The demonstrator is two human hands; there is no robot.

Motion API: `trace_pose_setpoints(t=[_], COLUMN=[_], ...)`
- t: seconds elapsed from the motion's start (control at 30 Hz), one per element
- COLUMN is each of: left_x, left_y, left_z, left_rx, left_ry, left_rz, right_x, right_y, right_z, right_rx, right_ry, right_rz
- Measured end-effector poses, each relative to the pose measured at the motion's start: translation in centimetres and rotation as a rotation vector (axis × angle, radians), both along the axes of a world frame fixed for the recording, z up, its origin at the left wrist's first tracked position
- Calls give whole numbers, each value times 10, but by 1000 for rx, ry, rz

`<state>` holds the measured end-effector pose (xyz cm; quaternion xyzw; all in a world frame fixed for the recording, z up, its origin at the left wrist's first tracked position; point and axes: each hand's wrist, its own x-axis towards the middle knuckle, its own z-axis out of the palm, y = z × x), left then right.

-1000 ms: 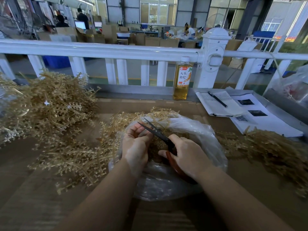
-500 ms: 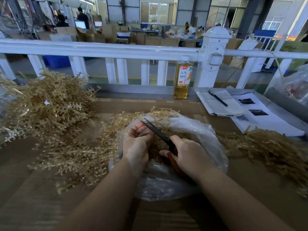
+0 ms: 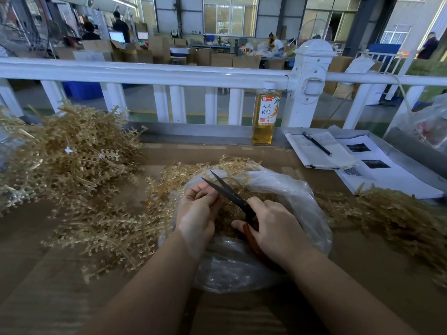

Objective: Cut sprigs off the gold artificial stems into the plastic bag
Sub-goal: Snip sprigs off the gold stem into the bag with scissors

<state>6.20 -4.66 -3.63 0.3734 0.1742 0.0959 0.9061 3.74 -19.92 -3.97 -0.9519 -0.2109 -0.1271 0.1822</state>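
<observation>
Lying heaped on the worktop's (image 3: 60, 274) left, the gold stems (image 3: 72, 160) wait within reach. The left hand (image 3: 197, 211) pinches a stem over the bag (image 3: 290, 189) so cuttings drop in. The right hand (image 3: 275, 228) grips the scissors (image 3: 229, 192), blades parted, pointing up-left, away from the person.

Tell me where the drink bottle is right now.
In the head view the drink bottle stands upright at the table's far edge, right of centre, against the white railing and just left of the notebook with the pen.
</observation>
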Motion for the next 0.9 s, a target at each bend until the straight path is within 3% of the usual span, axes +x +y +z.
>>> trace_pose_setpoints(t=[0.33, 0.53, 0.9], left_x=[0, -1, 0], left_y=[7, 7, 3], left_z=[1, 3, -1], left_rx=[-35, -80, 5], left_ry=[50, 75, 46], left_rz=[-162, -154, -126], right_x=[-3, -3, 0], right_y=[3, 4, 3], right_z=[1, -1, 0], right_rx=[-19, -25, 10], right_ry=[20, -5, -22], right_rz=[-17, -18, 6])
